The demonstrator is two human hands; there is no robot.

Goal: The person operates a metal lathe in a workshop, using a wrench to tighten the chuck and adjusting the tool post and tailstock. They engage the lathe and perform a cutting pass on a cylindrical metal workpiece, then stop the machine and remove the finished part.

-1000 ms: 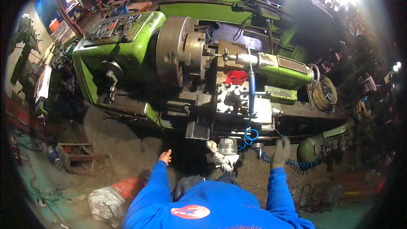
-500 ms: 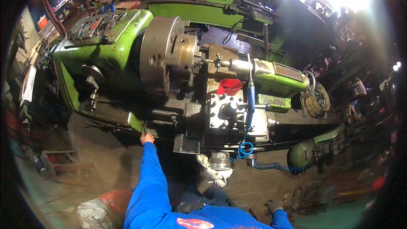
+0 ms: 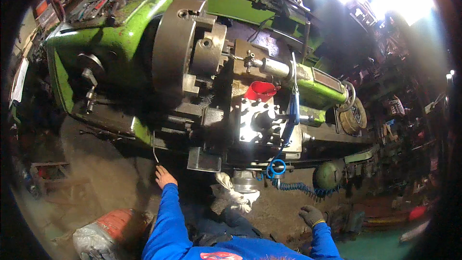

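Observation:
My bare left hand (image 3: pixel 166 178) is at the front of a green lathe, fingers stretched out. Its fingertips reach the lower end of a thin metal lever (image 3: pixel 155 148); whether they touch it I cannot tell. My right hand (image 3: pixel 312 215), in a dark grey glove, hangs low on the right, holding nothing, fingers loosely extended. Above the left hand sits the large chuck (image 3: pixel 175 50) with stepped jaws. A slim tool (image 3: pixel 234 57) extends from the tailstock (image 3: pixel 315 84) to the chuck. A red cup (image 3: pixel 260 91) stands behind the square tool post (image 3: pixel 260 121).
A blue air gun (image 3: pixel 292 115) with a coiled hose (image 3: pixel 308 190) hangs beside the tool post. White rag (image 3: pixel 236 195) drapes a handwheel at the front. Hand tools (image 3: pixel 94 7) lie on the headstock. A red and white sack (image 3: pixel 108 233) lies at lower left; another green machine (image 3: pixel 211 7) stands behind.
My left hand has drawn back from its grip on the lever, toward me. The right hand has risen further into view. The chuck's jaws stand at a different angle. The view has shifted.

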